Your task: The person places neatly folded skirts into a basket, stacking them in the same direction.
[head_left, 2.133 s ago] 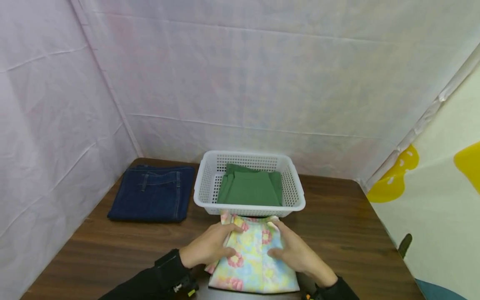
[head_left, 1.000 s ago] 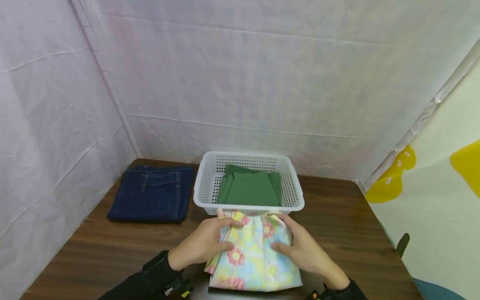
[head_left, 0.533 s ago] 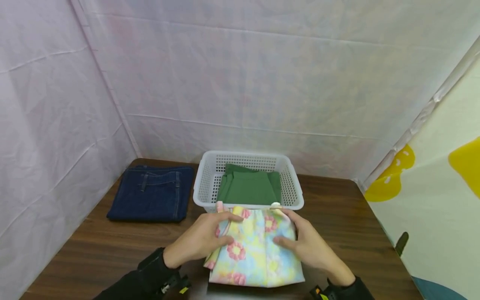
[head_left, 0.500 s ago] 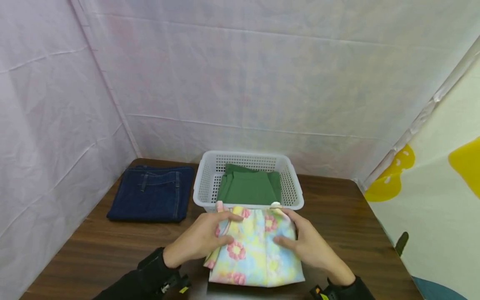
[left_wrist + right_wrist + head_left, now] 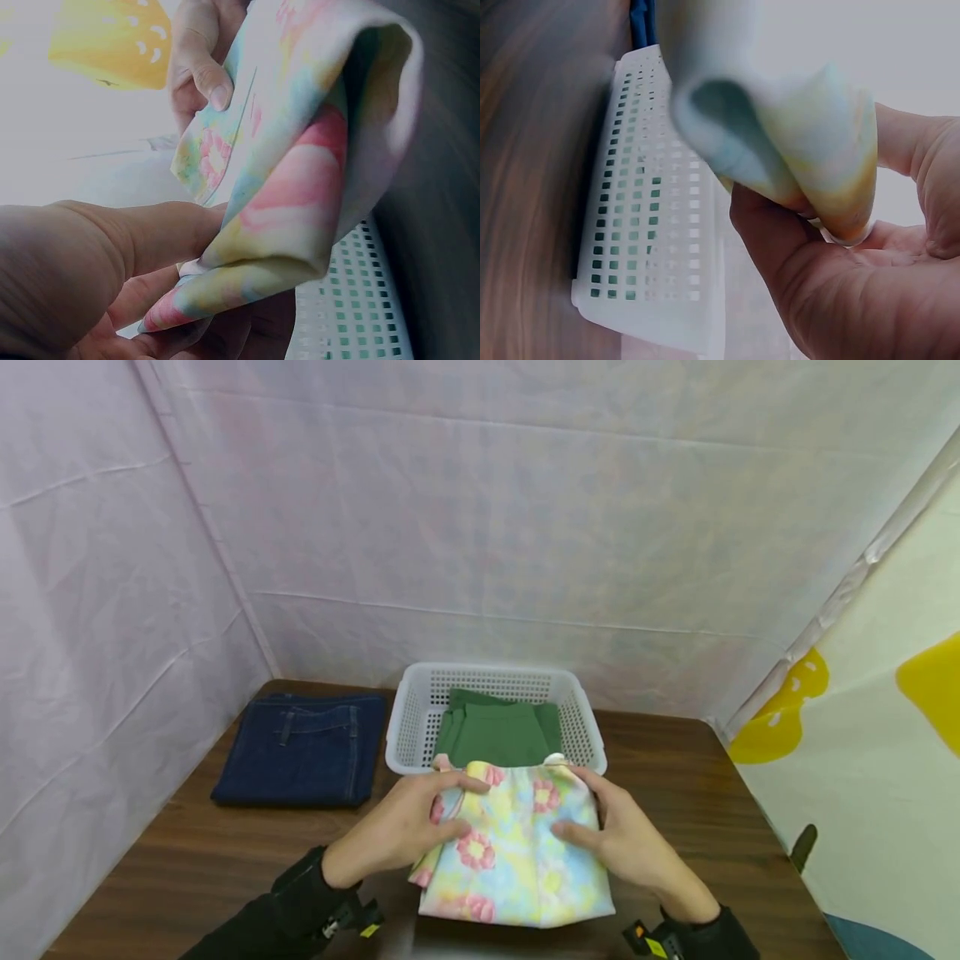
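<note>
A folded floral garment (image 5: 510, 852) in yellow, pale blue and pink is held up in front of the basket, its top edge overlapping the basket's near rim. My left hand (image 5: 408, 827) grips its left side, thumb on top and fingers underneath, as the left wrist view shows. On the other side my right hand (image 5: 626, 839) pinches the garment's right edge. Loose folds of the cloth (image 5: 802, 142) hang between thumb and fingers in the right wrist view. Inside the white perforated basket (image 5: 399, 727) lies a folded green garment (image 5: 498, 731).
Folded dark blue jeans (image 5: 300, 752) lie on the brown wooden table (image 5: 675, 793), left of the basket. White fabric walls (image 5: 487, 527) rise behind the table and at the left. A pale curtain with yellow shapes (image 5: 780, 714) hangs at the right.
Both hands have lifted the floral garment and moved it forward; its top edge has gone from short of the basket to over the near rim. Jeans and basket have stayed put.
</note>
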The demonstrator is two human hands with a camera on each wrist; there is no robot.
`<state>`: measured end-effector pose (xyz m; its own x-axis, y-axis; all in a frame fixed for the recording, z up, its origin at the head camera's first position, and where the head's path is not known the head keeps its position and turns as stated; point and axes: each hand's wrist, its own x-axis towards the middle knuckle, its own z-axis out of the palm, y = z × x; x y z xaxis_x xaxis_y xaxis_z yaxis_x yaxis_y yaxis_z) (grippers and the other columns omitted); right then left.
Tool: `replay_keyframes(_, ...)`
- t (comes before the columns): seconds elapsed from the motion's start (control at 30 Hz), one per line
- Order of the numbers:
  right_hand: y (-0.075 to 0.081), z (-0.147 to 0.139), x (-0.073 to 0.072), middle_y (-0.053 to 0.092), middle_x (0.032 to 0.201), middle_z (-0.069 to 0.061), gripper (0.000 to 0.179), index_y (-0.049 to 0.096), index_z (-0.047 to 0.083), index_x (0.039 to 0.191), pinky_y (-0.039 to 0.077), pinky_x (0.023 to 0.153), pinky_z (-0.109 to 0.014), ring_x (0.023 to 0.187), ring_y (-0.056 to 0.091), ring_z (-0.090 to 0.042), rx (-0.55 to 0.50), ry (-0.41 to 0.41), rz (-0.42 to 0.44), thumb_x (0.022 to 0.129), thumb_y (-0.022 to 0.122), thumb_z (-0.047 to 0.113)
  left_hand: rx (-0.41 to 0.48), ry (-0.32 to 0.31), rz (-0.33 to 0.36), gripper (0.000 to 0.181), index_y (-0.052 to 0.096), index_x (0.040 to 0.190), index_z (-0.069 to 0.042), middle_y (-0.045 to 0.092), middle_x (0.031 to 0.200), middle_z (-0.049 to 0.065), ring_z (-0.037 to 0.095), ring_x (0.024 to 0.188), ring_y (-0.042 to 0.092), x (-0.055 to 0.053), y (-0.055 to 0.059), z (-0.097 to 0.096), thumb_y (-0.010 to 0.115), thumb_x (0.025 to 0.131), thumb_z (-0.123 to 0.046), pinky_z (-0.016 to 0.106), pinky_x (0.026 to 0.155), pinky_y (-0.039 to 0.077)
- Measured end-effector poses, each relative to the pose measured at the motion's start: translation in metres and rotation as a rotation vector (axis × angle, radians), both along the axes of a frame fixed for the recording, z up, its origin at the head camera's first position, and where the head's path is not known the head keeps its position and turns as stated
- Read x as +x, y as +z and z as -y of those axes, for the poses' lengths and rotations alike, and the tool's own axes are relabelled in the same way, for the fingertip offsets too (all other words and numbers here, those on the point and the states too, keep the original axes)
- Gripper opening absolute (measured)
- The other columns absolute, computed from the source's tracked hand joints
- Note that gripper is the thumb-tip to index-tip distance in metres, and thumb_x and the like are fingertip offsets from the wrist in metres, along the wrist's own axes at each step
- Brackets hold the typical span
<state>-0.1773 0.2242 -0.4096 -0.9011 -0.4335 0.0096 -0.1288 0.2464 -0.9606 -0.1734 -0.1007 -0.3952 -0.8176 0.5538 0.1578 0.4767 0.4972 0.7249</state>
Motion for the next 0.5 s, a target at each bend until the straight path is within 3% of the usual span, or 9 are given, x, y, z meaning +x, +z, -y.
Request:
replay_keyframes(0.17, 0.006, -0.001, -0.001, 0.064, 0.112, -0.018, 0.072, 0.037, 0.022, 0.152, 0.059, 0.068, -0.046, 0.087, 0.069, -0.034, 0.007, 0.017, -0.047, 0.092, 0.077, 0.020, 0.035, 0.008, 0.007, 0.047, 0.061, 0.135, -0.033, 0.065, 0.085, -0.005, 0.005, 0.055, 0.045, -0.001, 0.005, -0.001, 0.077, 0.092, -0.020, 0.024, 0.057, 0.042)
replay_keyframes(0.23, 0.007, -0.001, -0.001, 0.064, 0.111, -0.019, 0.072, 0.037, 0.022, 0.152, 0.059, 0.068, -0.047, 0.087, 0.069, -0.034, 0.007, 0.019, -0.054, 0.092, 0.077, 0.019, 0.041, 0.007, 0.012, 0.047, 0.060, 0.135, -0.033, 0.067, 0.099, -0.008, 0.005, 0.062, 0.054, -0.002, 0.006, -0.001, 0.077, 0.093, -0.020, 0.025, 0.059, 0.046)
replay_keyframes(0.37, 0.010, -0.002, -0.001, 0.064, 0.112, -0.019, 0.071, 0.037, 0.023, 0.152, 0.059, 0.069, -0.047, 0.089, 0.069, -0.034, -0.005, 0.012, -0.044, 0.092, 0.077, 0.019, 0.062, 0.000, 0.031, 0.047, 0.061, 0.135, -0.032, 0.068, 0.104, -0.009, 0.006, 0.069, 0.062, -0.002, 0.010, 0.000, 0.076, 0.093, -0.019, 0.026, 0.061, 0.050)
replay_keyframes(0.43, 0.012, -0.003, -0.002, 0.064, 0.113, -0.019, 0.072, 0.037, 0.024, 0.151, 0.059, 0.070, -0.047, 0.090, 0.068, -0.035, -0.017, 0.007, -0.043, 0.092, 0.077, 0.019, 0.065, 0.001, 0.029, 0.047, 0.060, 0.135, -0.032, 0.065, 0.085, -0.009, 0.005, 0.056, 0.053, -0.003, 0.013, 0.000, 0.076, 0.093, -0.020, 0.024, 0.055, 0.046)
replay_keyframes(0.5, 0.014, -0.004, -0.005, 0.063, 0.114, -0.019, 0.072, 0.037, 0.023, 0.152, 0.059, 0.070, -0.047, 0.091, 0.068, -0.036, -0.028, 0.001, -0.058, 0.092, 0.077, 0.018, 0.061, 0.013, 0.015, 0.047, 0.060, 0.136, -0.034, 0.053, 0.066, -0.008, 0.005, 0.047, 0.040, -0.004, 0.016, 0.001, 0.076, 0.093, -0.021, 0.023, 0.048, 0.039)
